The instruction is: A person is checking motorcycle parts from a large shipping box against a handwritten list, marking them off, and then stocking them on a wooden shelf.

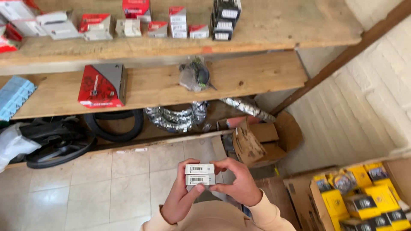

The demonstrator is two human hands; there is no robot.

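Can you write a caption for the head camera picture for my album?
Both hands, left hand and right hand, hold two small white boxes before wooden shelves.

red-grey box [102, 85] on shelf [252, 72] | tyres [113, 126] | yellow boxes [364, 192]

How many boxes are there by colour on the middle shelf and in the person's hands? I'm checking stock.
Small white boxes, stacked, held between left hand and right hand: 2
Red and grey box on the middle shelf: 1
Light blue box on the middle shelf: 1
Total: 4
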